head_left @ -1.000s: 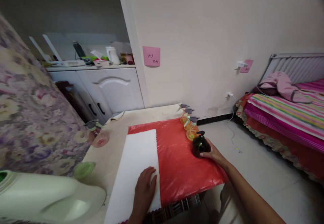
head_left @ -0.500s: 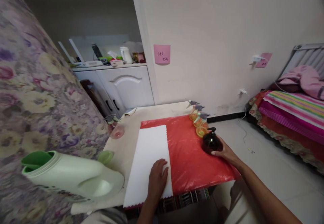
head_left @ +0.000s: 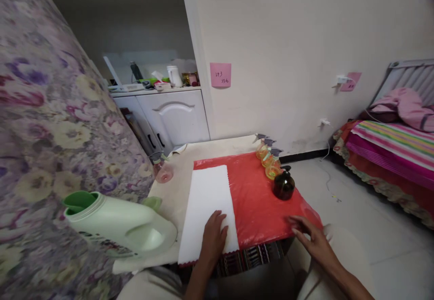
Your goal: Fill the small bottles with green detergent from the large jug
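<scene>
My left hand [head_left: 215, 233] lies with its fingers stretched over the lower right part of a white scallop-edged cloth [head_left: 206, 191]. My right hand [head_left: 309, 234] is open and holds nothing, near the front right corner of the red plastic sheet [head_left: 257, 200]. Beyond it on that sheet stands a dark pump bottle [head_left: 284, 185], upright and apart from my fingers. Behind the pump bottle, a row of spray bottles with yellow-orange liquid [head_left: 272, 170] runs along the table's right side.
On the left, a large pale green jug [head_left: 118, 225] with a green spout stands beside a green cap [head_left: 153, 203]. A clear pinkish spray bottle [head_left: 163, 171] is farther back. A floral curtain [head_left: 68, 123] hangs along the table's left side. A bed [head_left: 396, 150] is at the right.
My right hand has let go of the dark pump bottle and drawn back toward me, its fingers now apart. My left hand stays on the white cloth. The view has shifted slightly.
</scene>
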The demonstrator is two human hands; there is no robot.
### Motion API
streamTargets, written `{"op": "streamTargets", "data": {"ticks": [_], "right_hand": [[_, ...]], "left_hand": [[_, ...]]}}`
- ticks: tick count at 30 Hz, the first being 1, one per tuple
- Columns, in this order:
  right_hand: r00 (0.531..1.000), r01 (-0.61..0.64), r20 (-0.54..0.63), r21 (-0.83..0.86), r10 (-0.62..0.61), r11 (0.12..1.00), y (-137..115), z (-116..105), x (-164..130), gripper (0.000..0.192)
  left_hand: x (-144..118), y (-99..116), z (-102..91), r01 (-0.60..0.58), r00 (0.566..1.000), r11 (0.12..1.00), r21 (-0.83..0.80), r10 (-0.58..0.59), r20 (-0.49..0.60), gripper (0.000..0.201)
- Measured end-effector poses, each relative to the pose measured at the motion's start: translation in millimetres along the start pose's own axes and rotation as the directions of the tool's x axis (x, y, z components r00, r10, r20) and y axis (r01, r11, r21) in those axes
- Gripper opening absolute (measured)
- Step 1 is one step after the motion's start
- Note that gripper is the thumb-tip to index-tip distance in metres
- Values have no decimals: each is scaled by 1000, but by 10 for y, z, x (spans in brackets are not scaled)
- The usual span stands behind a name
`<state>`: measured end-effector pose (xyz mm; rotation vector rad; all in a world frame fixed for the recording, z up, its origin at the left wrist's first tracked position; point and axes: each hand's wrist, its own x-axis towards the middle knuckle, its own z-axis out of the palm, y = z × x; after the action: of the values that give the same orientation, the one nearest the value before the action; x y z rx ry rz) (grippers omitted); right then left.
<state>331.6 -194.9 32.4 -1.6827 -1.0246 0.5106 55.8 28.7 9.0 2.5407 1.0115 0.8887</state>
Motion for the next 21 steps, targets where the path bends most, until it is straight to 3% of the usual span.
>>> {"op": "streamTargets", "data": {"ticks": [3, 6, 11, 16, 21], "right_hand": [[987, 4, 158, 71, -15, 997, -255, 332, -15, 31], [951, 48, 305, 36, -57, 998, -520, 764, 39, 28], [945, 94, 322, -103, -56, 990, -715, 1346, 134, 30], [961, 56, 276, -118, -22, 991, -650, 1614, 86, 42], [935, -149, 337, 95, 109, 984, -615, 1826, 38, 27]], "left_hand": [[-216, -100, -81, -3, 997, 997, 81, 9, -79, 31], [-404, -151, -175, -4, 995, 987, 163, 20, -94, 30], [-592, -179, -293, 12, 999, 969, 248, -4, -33, 35], [-672, -206, -361, -26, 995, 969, 245, 2, 97, 59], [-682, -214, -408, -46, 974, 972, 230, -7, 225, 84]]}}
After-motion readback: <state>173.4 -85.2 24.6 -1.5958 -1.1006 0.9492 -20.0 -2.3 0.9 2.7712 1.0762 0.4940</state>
